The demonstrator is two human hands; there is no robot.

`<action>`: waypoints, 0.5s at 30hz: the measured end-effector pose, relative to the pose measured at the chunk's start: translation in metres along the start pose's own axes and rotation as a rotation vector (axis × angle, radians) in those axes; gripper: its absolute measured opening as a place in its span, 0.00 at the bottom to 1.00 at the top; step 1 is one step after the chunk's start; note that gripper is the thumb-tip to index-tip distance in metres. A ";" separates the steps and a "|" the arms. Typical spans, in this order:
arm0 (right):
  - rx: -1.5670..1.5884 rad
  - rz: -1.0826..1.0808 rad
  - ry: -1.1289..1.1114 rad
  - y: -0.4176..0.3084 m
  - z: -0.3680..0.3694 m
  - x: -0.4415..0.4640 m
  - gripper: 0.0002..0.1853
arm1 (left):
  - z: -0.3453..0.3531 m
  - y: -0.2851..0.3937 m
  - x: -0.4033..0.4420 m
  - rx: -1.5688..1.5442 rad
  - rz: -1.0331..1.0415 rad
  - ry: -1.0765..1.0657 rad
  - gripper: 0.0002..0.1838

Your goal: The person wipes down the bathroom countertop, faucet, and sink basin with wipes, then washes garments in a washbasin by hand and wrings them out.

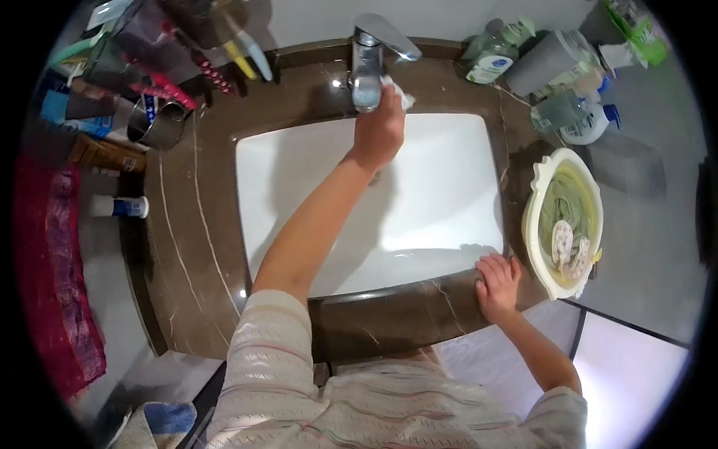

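White wad (406, 99) pinched right by the tap (366, 56)
Head view: left hand (380, 135) is the near one, fingers closed on it, spout just left of the grip, pointing back toward the person. Right hand's (497, 288) well off, fingers slightly spread on the counter (441, 303).

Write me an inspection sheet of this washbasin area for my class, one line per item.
Surface: brown counter, light veins
Job's things: white wad at the faucet; white basin
Clutter: soap bottle among containers, back right; metal cup, back left; pale tub holding greenish cloth, right
Hands: left hand holds the wad; right hand rests on the counter's near edge
Cables: nothing seen
Surroundings: red fabric, left
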State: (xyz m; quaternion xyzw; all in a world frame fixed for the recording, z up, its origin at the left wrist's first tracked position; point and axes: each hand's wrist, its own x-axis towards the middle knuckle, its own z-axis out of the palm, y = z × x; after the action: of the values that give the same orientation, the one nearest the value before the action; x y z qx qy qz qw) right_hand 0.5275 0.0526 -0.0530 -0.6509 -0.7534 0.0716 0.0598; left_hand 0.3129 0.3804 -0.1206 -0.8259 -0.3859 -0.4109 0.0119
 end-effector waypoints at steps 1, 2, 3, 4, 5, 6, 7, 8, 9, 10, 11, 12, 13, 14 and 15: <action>-0.001 0.007 -0.006 0.000 0.000 -0.001 0.19 | 0.005 0.006 0.015 0.024 -0.025 -0.015 0.16; -0.006 0.011 -0.005 0.001 0.000 0.000 0.19 | 0.008 0.013 0.030 0.035 -0.119 -0.129 0.19; -0.010 0.009 -0.003 0.002 0.000 0.000 0.19 | 0.018 0.014 0.043 0.041 -0.173 -0.175 0.21; 0.002 0.012 0.000 0.002 0.000 -0.001 0.19 | 0.027 0.016 0.054 0.048 -0.224 -0.224 0.22; 0.014 0.016 0.002 0.002 -0.001 -0.001 0.19 | 0.034 0.019 0.060 0.066 -0.230 -0.248 0.25; 0.025 0.019 0.008 0.002 -0.003 0.000 0.20 | 0.045 0.020 0.064 0.082 -0.183 -0.197 0.24; 0.043 0.025 -0.004 0.002 -0.005 0.001 0.20 | 0.055 0.021 0.065 0.098 -0.137 -0.145 0.22; 0.050 0.029 -0.005 0.002 -0.005 0.001 0.20 | 0.065 0.021 0.066 0.113 -0.095 -0.092 0.21; 0.053 0.030 -0.005 0.002 -0.004 0.001 0.20 | 0.068 0.022 0.069 0.033 -0.113 -0.215 0.25; 0.053 0.029 -0.006 0.003 -0.004 0.001 0.20 | 0.069 0.023 0.071 0.009 -0.099 -0.221 0.25; 0.057 0.027 -0.006 0.003 -0.005 0.000 0.20 | 0.069 0.023 0.073 -0.014 -0.086 -0.225 0.25; 0.051 0.030 -0.011 0.003 -0.003 0.000 0.19 | 0.068 0.022 0.074 -0.038 -0.074 -0.229 0.26; 0.045 0.033 -0.016 0.003 -0.002 -0.001 0.19 | 0.066 0.022 0.074 -0.042 -0.093 -0.284 0.28; 0.037 0.034 -0.015 0.002 -0.003 0.000 0.19 | 0.065 0.024 0.075 -0.040 -0.109 -0.288 0.29; 0.046 0.027 0.000 -0.007 -0.017 0.010 0.16 | 0.064 0.025 0.074 -0.034 -0.128 -0.290 0.30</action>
State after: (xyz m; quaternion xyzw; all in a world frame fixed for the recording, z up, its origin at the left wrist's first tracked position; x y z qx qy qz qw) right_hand 0.5225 0.0622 -0.0354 -0.6596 -0.7427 0.0895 0.0737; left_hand 0.3993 0.4307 -0.1048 -0.8504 -0.4282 -0.2937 -0.0842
